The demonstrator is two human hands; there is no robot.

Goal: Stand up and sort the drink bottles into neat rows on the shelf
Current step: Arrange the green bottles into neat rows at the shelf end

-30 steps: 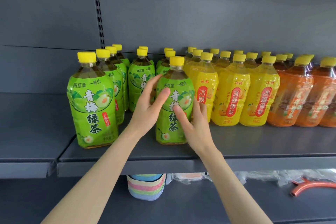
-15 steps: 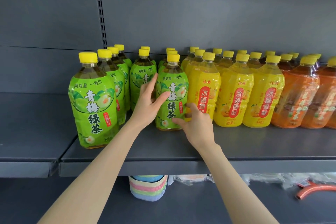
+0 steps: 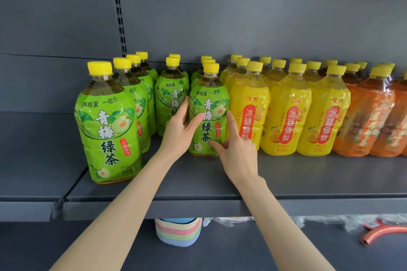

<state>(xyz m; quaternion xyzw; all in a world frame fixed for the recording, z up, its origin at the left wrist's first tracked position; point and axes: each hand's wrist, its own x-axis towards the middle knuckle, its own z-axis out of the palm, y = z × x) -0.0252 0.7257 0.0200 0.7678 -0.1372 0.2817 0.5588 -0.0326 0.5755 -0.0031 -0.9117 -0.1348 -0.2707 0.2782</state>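
Steadying one green tea bottle [image 3: 208, 114] between both hands, the person works at the third green row, which stands just beside the yellow bottles [image 3: 288, 112] on the grey shelf [image 3: 286, 174]. The left hand [image 3: 178, 132] grips the bottle from its left side: the thumb lies over the front of the label and the fingers go up into the gap between this bottle and the neighbouring green bottle [image 3: 169, 97]. The right hand [image 3: 237, 149] is spread and only presses. Its forefinger lies straight up along the right flank, against the first yellow label, and its thumb touches the low front of the green label. The bottle stands upright with its base on the shelf, at the head of its row and about level with the yellow front line. The step in hand looks like the last small setting of this bottle, squaring it to its row. The task seems only partly done, because the far-left green bottle [image 3: 105, 130] stands much nearer to the shelf edge, while the neighbouring one sits further back. The next move probably calls for a gentle release, so the bottle does not rock against the yellow one, and then for bringing the green fronts to one line.
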